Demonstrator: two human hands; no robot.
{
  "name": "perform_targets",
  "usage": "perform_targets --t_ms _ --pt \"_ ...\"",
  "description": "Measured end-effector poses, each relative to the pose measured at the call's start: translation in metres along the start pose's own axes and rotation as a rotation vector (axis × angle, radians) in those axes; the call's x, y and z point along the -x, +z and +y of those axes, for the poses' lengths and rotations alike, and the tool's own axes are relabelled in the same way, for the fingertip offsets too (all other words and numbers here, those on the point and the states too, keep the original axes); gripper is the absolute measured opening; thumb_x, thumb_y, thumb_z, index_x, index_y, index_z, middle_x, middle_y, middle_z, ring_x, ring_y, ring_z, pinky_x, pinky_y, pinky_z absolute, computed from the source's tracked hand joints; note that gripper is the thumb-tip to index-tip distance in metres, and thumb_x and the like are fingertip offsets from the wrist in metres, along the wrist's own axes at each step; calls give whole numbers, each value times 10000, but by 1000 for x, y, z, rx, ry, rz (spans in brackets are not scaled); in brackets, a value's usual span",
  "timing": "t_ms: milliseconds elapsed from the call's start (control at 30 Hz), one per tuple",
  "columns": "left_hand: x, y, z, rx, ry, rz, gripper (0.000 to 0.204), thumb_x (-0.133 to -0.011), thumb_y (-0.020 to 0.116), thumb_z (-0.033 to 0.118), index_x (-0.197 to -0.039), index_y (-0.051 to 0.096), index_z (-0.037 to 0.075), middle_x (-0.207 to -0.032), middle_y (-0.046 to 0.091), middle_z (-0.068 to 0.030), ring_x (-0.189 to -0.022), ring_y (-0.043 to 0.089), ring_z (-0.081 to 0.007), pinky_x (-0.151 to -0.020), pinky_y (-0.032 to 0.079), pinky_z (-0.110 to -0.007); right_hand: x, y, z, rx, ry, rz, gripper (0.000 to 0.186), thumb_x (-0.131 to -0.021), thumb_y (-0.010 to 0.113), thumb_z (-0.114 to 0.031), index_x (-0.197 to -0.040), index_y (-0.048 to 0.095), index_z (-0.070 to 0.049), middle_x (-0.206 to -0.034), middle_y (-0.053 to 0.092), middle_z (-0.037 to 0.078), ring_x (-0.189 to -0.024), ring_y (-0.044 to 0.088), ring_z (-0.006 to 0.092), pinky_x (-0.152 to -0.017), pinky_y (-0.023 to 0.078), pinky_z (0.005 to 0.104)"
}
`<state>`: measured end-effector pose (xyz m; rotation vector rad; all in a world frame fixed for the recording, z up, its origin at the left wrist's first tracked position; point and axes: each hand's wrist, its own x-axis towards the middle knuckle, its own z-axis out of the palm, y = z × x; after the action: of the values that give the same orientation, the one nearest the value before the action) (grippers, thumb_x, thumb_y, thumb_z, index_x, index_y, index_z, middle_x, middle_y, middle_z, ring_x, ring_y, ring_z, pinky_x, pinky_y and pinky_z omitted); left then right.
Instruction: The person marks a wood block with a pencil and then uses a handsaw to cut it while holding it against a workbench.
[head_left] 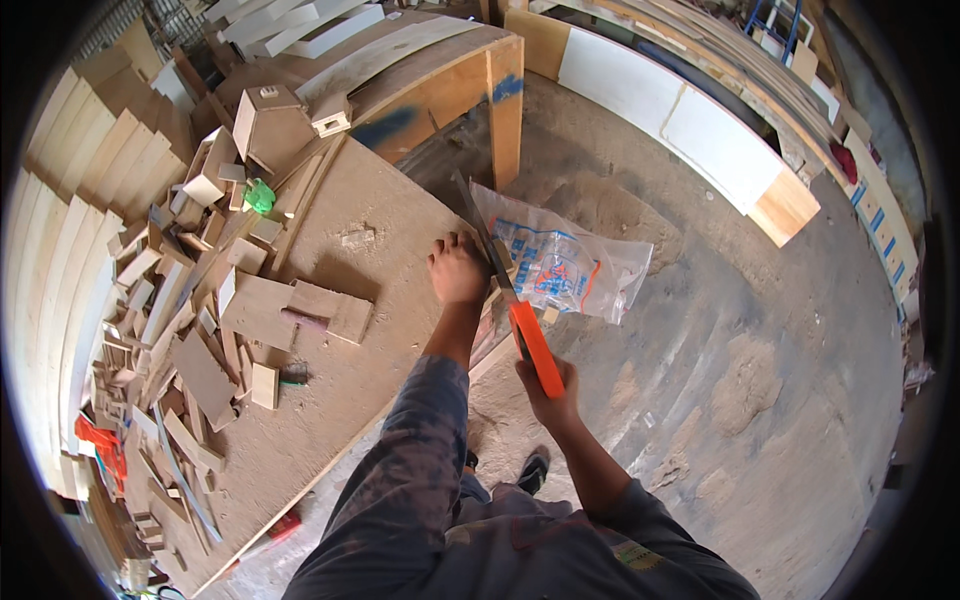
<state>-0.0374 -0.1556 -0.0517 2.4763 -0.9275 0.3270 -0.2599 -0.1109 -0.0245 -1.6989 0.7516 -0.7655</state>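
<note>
My right hand (552,392) is wrapped round the orange handle of a hand saw (537,348). The saw's dark, narrow blade points away from me and crosses the workbench's edge. Just left of the blade, my left hand (460,270) presses down at the bench edge with its fingers curled. It grips a small piece of wood (503,254), which is mostly hidden by the hand and blade; a bit of it shows on the blade's right. Beneath both lies the brown workbench (345,265), dusty with sawdust.
Wood offcuts (200,365) pile up on the bench's left, with a green object (260,196) among them. Nearer lie a flat board (262,310) and a brush (303,320). A printed plastic bag (570,265) lies on the floor at right. A long white panel (660,110) stands beyond.
</note>
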Motion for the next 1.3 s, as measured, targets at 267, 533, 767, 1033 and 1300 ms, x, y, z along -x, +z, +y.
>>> perform_targets --t_ms 267,533,767,1033,1300 --pt "3 1 -3 0 18 44 163 -797 513 154 -880 622 67 -966 621 -96 -965 566 -304 -805 445 -434 55 -19 8 -10 111 -13 193 -831 674 -114 -727 576 18 -552 479 4 -548 442 77 -499 388 280" --pt "-1 -2 4 16 0 16 189 -811 504 172 -921 619 71 -983 616 -103 -991 557 -298 -816 435 -427 -28 26 0 56 -51 57 230 -824 681 -125 -692 542 1 -533 464 91 -520 406 89 -479 379 303" --pt "-1 -1 -2 6 -38 13 206 -828 483 179 -943 615 69 -990 615 -103 -985 559 -300 -817 435 -432 55 -17 13 69 66 -22 228 -815 683 -114 -682 535 -3 -534 444 80 -505 391 100 -473 364 298" --pt "-13 4 -5 -35 -70 15 223 -846 462 175 -953 628 72 -988 619 -98 -981 559 -289 -817 432 -436 13 4 4 85 -56 -12 242 -815 681 -113 -676 521 3 -544 454 68 -519 374 105 -477 351 297" --pt "-13 6 -11 -57 -29 84 169 -808 500 156 -888 626 76 -967 632 -101 -963 576 -307 -811 449 -450 68 -37 7 62 63 -65 199 -823 680 -109 -710 560 3 -564 481 21 -549 416 66 -495 372 279"
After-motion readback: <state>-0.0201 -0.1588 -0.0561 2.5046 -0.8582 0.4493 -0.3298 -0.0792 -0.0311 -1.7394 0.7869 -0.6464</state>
